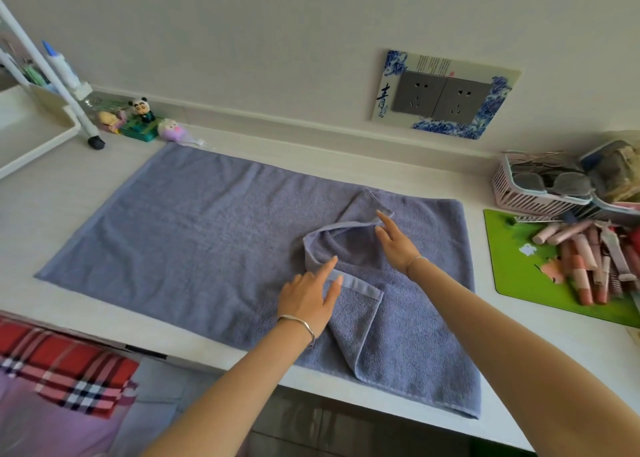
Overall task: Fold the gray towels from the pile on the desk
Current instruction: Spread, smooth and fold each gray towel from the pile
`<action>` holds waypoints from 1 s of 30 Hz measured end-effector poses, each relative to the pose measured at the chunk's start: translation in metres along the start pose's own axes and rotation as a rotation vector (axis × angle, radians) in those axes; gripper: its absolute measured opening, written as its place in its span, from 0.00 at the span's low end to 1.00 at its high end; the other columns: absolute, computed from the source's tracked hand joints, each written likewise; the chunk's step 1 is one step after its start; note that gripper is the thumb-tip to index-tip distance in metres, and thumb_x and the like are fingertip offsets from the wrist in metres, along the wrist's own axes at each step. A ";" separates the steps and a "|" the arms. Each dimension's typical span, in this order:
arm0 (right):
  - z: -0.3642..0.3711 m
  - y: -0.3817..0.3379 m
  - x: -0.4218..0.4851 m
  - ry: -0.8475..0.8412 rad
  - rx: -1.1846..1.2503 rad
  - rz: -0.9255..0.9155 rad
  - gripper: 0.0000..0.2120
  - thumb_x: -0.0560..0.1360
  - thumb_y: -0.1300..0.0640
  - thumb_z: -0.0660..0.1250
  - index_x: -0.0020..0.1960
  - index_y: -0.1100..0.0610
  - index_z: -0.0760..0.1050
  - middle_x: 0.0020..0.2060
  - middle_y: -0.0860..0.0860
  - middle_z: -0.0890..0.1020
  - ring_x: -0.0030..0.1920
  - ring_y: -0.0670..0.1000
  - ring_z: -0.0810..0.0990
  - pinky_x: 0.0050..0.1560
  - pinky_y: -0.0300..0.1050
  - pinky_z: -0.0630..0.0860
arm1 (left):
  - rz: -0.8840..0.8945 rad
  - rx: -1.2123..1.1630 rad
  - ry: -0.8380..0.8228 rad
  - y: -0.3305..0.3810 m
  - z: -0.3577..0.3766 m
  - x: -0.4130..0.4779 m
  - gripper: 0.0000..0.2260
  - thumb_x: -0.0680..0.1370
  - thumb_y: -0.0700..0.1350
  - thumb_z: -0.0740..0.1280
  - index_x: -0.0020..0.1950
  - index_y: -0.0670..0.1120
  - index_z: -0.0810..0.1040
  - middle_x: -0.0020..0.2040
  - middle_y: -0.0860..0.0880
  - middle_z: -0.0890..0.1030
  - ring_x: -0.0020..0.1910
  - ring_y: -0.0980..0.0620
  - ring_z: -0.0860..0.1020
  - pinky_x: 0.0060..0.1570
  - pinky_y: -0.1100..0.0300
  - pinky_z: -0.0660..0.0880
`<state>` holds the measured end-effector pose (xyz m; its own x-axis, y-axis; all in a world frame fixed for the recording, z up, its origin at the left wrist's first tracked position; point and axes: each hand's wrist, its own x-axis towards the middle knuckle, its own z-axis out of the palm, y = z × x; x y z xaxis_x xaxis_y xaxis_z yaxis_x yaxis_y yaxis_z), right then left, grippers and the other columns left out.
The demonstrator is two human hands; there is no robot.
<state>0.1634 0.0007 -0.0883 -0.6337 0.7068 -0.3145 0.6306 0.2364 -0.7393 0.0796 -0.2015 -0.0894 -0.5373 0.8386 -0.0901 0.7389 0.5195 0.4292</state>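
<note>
The towel (214,235) is matt, looped terry cloth on a smooth, pale desk (86,318).

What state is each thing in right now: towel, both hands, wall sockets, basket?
towel: spread on the desk, right end flopped back loosely, fold unfinished.
left hand: fingers straight, touching the turned-back hem.
right hand: fingers straight, touching the hem's far end.
sockets: nothing plugged in.
basket: full of small items.
</note>
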 end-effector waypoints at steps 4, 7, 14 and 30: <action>-0.004 -0.006 0.007 -0.048 -0.018 0.016 0.21 0.83 0.49 0.49 0.75 0.49 0.57 0.73 0.55 0.65 0.71 0.58 0.64 0.69 0.50 0.62 | -0.064 0.013 -0.036 -0.002 -0.007 0.009 0.20 0.80 0.60 0.48 0.53 0.50 0.74 0.48 0.47 0.80 0.51 0.44 0.76 0.49 0.53 0.71; -0.010 -0.030 0.005 0.032 0.059 -0.091 0.21 0.83 0.50 0.50 0.74 0.51 0.60 0.72 0.54 0.66 0.72 0.55 0.63 0.70 0.49 0.60 | -0.120 -0.223 0.051 -0.009 -0.020 0.006 0.21 0.81 0.58 0.51 0.37 0.45 0.69 0.33 0.48 0.73 0.35 0.47 0.72 0.37 0.56 0.66; -0.004 -0.087 0.026 -0.049 0.058 -0.265 0.23 0.81 0.55 0.58 0.74 0.52 0.60 0.72 0.51 0.65 0.71 0.51 0.65 0.63 0.35 0.62 | -0.358 -0.619 0.060 -0.052 -0.029 0.005 0.11 0.73 0.43 0.71 0.39 0.49 0.69 0.30 0.49 0.73 0.32 0.50 0.72 0.34 0.63 0.68; -0.003 -0.053 0.106 0.054 -0.361 -0.076 0.34 0.72 0.41 0.68 0.72 0.54 0.63 0.69 0.57 0.69 0.70 0.60 0.63 0.70 0.57 0.61 | -0.400 -0.688 -0.170 -0.062 -0.024 0.021 0.16 0.73 0.48 0.71 0.30 0.48 0.70 0.20 0.58 0.64 0.22 0.62 0.63 0.23 0.69 0.59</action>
<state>0.0642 0.0648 -0.0803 -0.6661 0.7102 -0.2277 0.7063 0.5026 -0.4986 0.0134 -0.2202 -0.0965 -0.5975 0.6529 -0.4655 0.0588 0.6146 0.7866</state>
